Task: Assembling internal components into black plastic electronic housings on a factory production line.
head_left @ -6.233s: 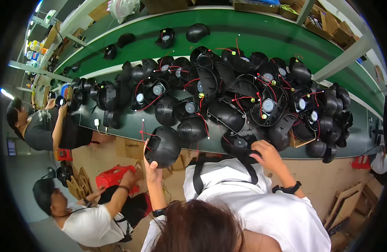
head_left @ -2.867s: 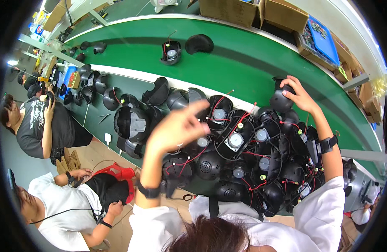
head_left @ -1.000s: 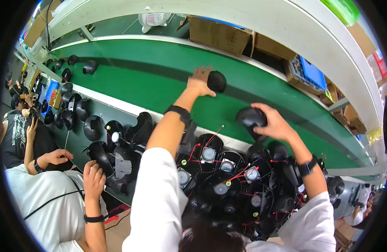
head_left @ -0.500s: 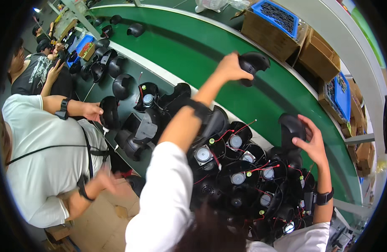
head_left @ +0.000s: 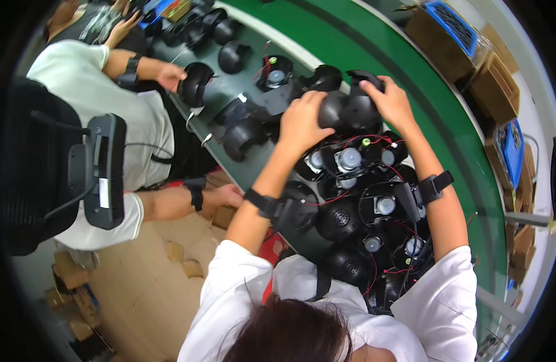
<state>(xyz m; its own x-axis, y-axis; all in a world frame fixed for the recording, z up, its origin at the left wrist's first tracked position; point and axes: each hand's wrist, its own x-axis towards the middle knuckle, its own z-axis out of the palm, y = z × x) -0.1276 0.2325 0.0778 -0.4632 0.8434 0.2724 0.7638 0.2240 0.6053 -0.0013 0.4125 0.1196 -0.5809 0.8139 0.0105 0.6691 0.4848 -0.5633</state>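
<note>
My left hand (head_left: 305, 123) is closed round a black rounded plastic shell (head_left: 333, 111). Pressed up beside it is a second black curved shell (head_left: 362, 108), gripped by my right hand (head_left: 389, 104) with the thumb on its upper edge. The two shells appear to touch, just above a heap of black housings. Several of these hold round silver speakers (head_left: 349, 158) with thin red wires (head_left: 389, 140). A perforated black shell (head_left: 337, 221) lies nearer to me. Both my wrists wear black straps.
A green conveyor belt (head_left: 453, 145) curves past the table's far side. To the left a co-worker's hand (head_left: 171, 77) holds a black shell (head_left: 196, 84). More shells (head_left: 234, 57) lie along the dark table. Cardboard boxes (head_left: 492, 81) and blue trays (head_left: 451, 27) stand beyond the belt.
My hands, apart over the belt and the heap's right side before, have come together with their shells above the heap. The view has shifted, and the co-worker's near hand has moved.
</note>
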